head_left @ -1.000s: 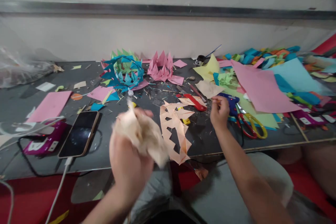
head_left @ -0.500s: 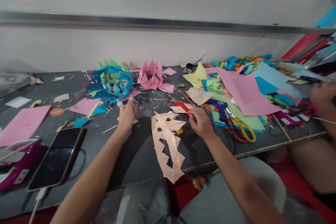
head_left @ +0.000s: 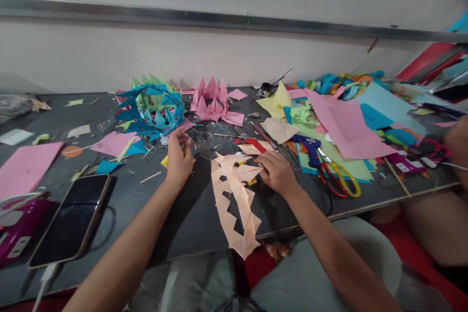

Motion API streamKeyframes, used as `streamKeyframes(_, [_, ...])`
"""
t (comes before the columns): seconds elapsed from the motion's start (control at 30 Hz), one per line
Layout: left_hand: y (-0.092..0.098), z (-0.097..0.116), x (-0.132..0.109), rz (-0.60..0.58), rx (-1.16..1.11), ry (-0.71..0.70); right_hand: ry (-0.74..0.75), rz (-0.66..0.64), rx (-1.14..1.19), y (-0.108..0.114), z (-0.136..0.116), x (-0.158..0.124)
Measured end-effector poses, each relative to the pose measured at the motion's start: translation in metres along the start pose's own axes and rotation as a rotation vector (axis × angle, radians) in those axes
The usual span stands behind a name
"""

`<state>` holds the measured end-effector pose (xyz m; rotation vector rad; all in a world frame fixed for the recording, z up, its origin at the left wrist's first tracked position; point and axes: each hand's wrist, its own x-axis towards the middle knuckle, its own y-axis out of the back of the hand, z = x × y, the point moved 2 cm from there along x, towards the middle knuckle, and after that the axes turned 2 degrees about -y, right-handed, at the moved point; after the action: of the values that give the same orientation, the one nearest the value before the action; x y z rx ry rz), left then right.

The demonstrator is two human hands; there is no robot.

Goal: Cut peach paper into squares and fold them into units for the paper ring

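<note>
A peach folded-paper band [head_left: 239, 190] with pointed, zigzag edges lies at the front edge of the table between my hands. My right hand [head_left: 278, 173] has its fingers curled over the tip of a peach paper point at the band's upper right. Beside those fingers lies a red-handled tool [head_left: 259, 146], partly covered by my hand, with a second peach paper piece [head_left: 247, 148] around it. My left hand [head_left: 179, 161] is raised left of the band, thumb and fingers apart, near a blue paper crown [head_left: 151, 112]. I make out nothing held in it.
A pink paper crown [head_left: 210, 102] stands at the back. On the right are scissors [head_left: 340, 178], a blue glue gun [head_left: 309, 148] and coloured paper sheets [head_left: 351, 129]. A phone [head_left: 71, 219] and purple power strip [head_left: 22, 224] lie left. Another person's arm [head_left: 458, 144] is at far right.
My left hand's fingers have parted from a closed fist. My right hand has shifted from the red-handled tool down to the peach paper point. The view has tilted slightly downward.
</note>
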<state>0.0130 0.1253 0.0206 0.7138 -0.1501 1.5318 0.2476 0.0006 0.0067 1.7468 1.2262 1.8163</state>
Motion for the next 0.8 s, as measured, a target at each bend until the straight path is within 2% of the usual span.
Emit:
streamKeyframes(0.07, [0.002, 0.000, 0.001, 0.028, -0.029, 0.064, -0.011, 0.004, 0.020, 0.000, 0.000, 0.000])
streamKeyframes(0.17, [0.003, 0.003, -0.001, -0.082, -0.089, 0.233, -0.054, 0.039, 0.040, 0.003, 0.001, -0.001])
streamKeyframes(0.23, [0.004, 0.006, -0.003, -0.153, -0.099, 0.279, -0.096, 0.080, 0.045, 0.007, 0.004, -0.003])
streamKeyframes(0.37, [0.006, 0.011, -0.006, -0.180, -0.077, 0.187, -0.204, 0.171, 0.061, 0.013, 0.012, -0.008])
streamKeyframes(0.47, [0.007, 0.013, -0.005, -0.244, 0.063, 0.135, -0.230, 0.185, 0.077, 0.014, 0.013, -0.010])
streamKeyframes(0.57, [0.005, 0.013, -0.005, -0.316, 0.198, 0.088, -0.148, 0.109, 0.090, 0.010, 0.006, -0.010])
streamKeyframes(0.7, [0.003, 0.011, -0.005, -0.403, 0.254, 0.036, 0.016, 0.017, 0.095, 0.003, -0.005, -0.010])
streamKeyframes(0.8, [0.006, 0.021, -0.008, -0.435, 0.332, -0.141, 0.015, 0.032, 0.092, 0.004, -0.003, -0.010])
